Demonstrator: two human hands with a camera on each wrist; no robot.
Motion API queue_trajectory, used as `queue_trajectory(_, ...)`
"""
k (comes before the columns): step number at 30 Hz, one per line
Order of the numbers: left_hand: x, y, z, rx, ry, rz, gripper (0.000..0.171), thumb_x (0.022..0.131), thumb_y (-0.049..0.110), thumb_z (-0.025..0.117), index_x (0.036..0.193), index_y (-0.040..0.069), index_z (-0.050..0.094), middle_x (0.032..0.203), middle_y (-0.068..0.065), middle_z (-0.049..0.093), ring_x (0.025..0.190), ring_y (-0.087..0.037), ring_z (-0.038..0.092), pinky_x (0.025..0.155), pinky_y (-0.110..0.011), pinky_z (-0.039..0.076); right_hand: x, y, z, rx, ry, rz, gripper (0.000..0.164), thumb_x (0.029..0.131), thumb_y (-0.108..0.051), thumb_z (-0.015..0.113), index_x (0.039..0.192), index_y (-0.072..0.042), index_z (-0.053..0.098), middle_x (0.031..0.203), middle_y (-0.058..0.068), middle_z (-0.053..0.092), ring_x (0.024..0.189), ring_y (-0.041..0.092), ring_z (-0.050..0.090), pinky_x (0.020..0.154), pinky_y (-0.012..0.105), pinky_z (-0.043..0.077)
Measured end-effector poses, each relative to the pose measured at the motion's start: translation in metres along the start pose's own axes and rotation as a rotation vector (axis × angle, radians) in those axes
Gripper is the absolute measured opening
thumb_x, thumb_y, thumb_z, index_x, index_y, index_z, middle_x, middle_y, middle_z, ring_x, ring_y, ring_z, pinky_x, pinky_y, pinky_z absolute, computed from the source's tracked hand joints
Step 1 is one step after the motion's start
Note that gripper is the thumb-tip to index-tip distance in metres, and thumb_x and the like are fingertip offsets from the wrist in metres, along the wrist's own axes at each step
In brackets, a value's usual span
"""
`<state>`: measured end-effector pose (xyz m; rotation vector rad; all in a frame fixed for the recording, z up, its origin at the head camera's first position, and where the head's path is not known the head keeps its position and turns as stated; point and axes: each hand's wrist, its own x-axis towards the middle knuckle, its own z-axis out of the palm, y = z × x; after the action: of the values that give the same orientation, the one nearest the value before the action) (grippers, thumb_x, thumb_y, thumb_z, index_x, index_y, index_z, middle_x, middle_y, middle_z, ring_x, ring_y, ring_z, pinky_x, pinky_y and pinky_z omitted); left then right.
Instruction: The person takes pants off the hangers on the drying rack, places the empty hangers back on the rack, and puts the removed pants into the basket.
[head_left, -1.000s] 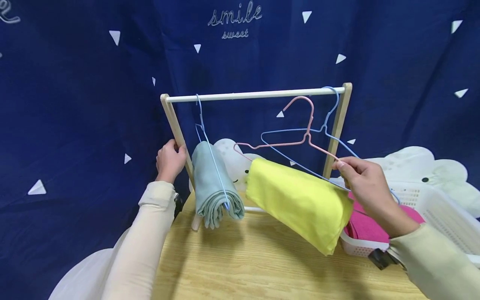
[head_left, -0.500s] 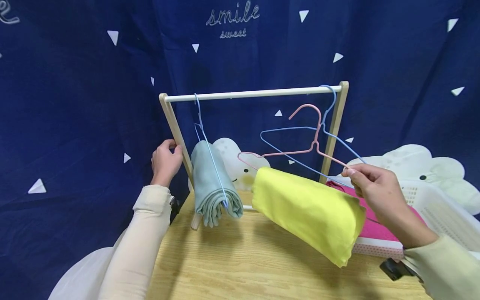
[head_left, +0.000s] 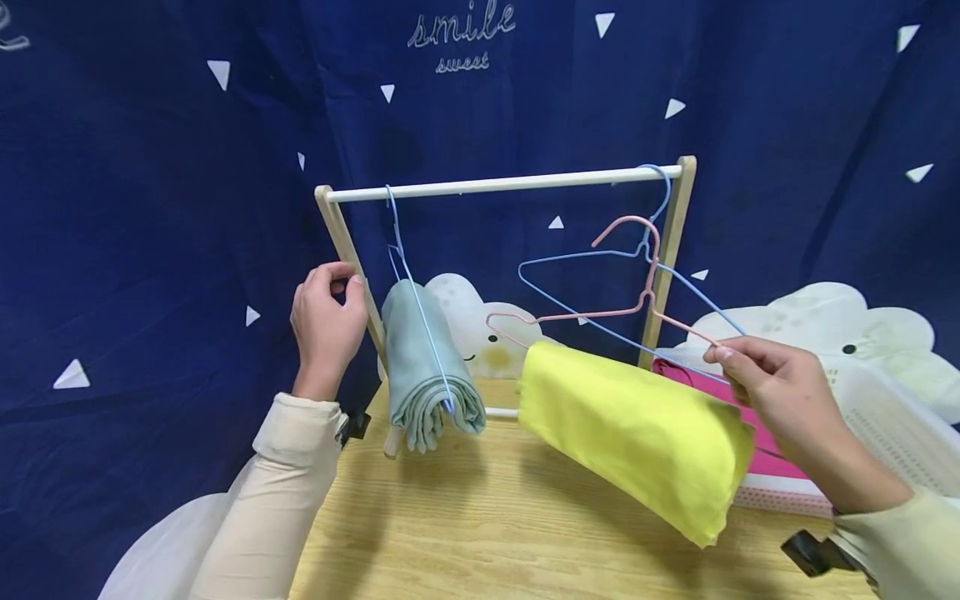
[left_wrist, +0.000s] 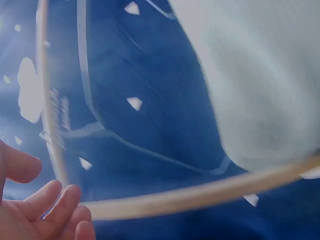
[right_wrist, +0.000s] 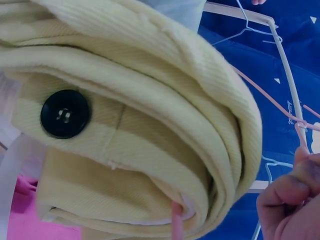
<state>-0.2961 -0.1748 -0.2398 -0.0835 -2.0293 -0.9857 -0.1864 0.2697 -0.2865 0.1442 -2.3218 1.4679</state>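
My right hand [head_left: 795,400] pinches one shoulder of a pink wire hanger [head_left: 657,254], held in front of the rack with its hook off the rail. Over this hanger's bar drapes a folded yellow garment [head_left: 630,433]; a dark button [right_wrist: 65,114] shows on it in the right wrist view. Beside the rack's left post [head_left: 342,237] is my left hand [head_left: 326,317], thumb and fingers loosely bent. In the left wrist view its fingers [left_wrist: 62,212] are spread with nothing between them. A rolled grey-green cloth [head_left: 427,358] hangs on a blue hanger at the rail's left end.
A bare blue hanger [head_left: 570,256] hangs at the right end of the white rail [head_left: 502,183]. Magenta cloth [head_left: 776,462] lies in a basket at the right, near a white basket [head_left: 892,417]. All stand on a wooden table [head_left: 465,517] before a dark blue curtain.
My right hand has moved right and down, carrying the pink hanger and yellow garment. My left hand has come off the left post and shifted slightly left.
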Motion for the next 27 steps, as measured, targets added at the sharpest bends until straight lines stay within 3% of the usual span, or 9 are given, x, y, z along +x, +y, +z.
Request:
queue_trajectory(4, -0.013, 0.020, -0.002, -0.059, -0.010, 0.083, 0.027, 0.094, 0.017, 0.060, 0.114, 0.001, 0.068, 0.113, -0.018, 0.067, 0.103, -0.035, 0.057, 0.085, -0.042, 0.040, -0.001, 0.003, -0.005, 0.048, 0.015, -0.025, 0.028, 0.101, -0.013, 0.054, 0.090, -0.031, 0.071, 0.061, -0.008, 0.046, 0.058, 0.011, 0.040, 0.051, 0.030, 0.032)
queue_trajectory(8, -0.025, 0.033, -0.001, -0.084, -0.033, 0.150, 0.024, 0.092, 0.015, 0.063, 0.112, 0.002, 0.069, 0.111, -0.016, 0.069, 0.098, -0.033, 0.057, 0.080, -0.037, 0.040, -0.001, 0.005, -0.008, 0.210, 0.003, -0.050, 0.030, 0.100, -0.006, 0.054, 0.088, -0.025, 0.074, 0.060, -0.006, 0.047, 0.057, 0.012, 0.040, 0.052, 0.029, 0.031)
queue_trajectory(11, -0.032, 0.036, 0.001, -0.084, -0.059, 0.171, 0.023, 0.091, 0.014, 0.064, 0.110, 0.003, 0.070, 0.109, -0.015, 0.070, 0.093, -0.032, 0.056, 0.080, -0.037, 0.040, 0.000, 0.006, -0.009, 0.308, -0.009, -0.016, 0.026, 0.098, -0.005, 0.057, 0.084, -0.020, 0.074, 0.059, -0.005, 0.046, 0.057, 0.013, 0.039, 0.052, 0.030, 0.030)
queue_trajectory(15, -0.037, 0.035, 0.003, -0.083, -0.089, 0.162, 0.023, 0.090, 0.013, 0.065, 0.110, 0.003, 0.070, 0.110, -0.015, 0.070, 0.094, -0.031, 0.057, 0.080, -0.037, 0.040, 0.000, 0.001, -0.011, 0.173, 0.015, 0.133, 0.020, 0.094, -0.022, 0.067, 0.075, -0.021, 0.070, 0.056, -0.010, 0.044, 0.053, 0.011, 0.038, 0.050, 0.033, 0.030)
queue_trajectory(19, -0.037, 0.033, 0.002, -0.096, -0.089, 0.158, 0.022, 0.090, 0.012, 0.065, 0.109, 0.003, 0.070, 0.110, -0.015, 0.070, 0.093, -0.031, 0.058, 0.079, -0.037, 0.040, -0.001, -0.004, -0.013, -0.015, 0.044, 0.255, 0.032, 0.089, -0.043, 0.071, 0.067, -0.022, 0.064, 0.053, -0.014, 0.039, 0.049, 0.009, 0.037, 0.045, 0.038, 0.031)
queue_trajectory(23, -0.037, 0.034, 0.002, -0.105, -0.091, 0.166, 0.021, 0.091, 0.012, 0.065, 0.109, 0.002, 0.070, 0.109, -0.015, 0.070, 0.091, -0.030, 0.058, 0.078, -0.036, 0.040, -0.004, -0.007, -0.011, -0.080, 0.088, 0.236, 0.039, 0.089, -0.050, 0.069, 0.068, -0.017, 0.064, 0.052, -0.014, 0.036, 0.045, 0.011, 0.037, 0.043, 0.040, 0.031)
queue_trajectory(27, -0.038, 0.034, 0.002, -0.111, -0.107, 0.153, 0.021, 0.091, 0.012, 0.064, 0.109, 0.003, 0.070, 0.109, -0.015, 0.069, 0.092, -0.029, 0.059, 0.078, -0.037, 0.041, -0.006, -0.006, -0.008, -0.128, 0.144, 0.126, 0.034, 0.089, -0.045, 0.071, 0.074, -0.015, 0.068, 0.055, -0.015, 0.043, 0.050, 0.009, 0.040, 0.042, 0.036, 0.031)
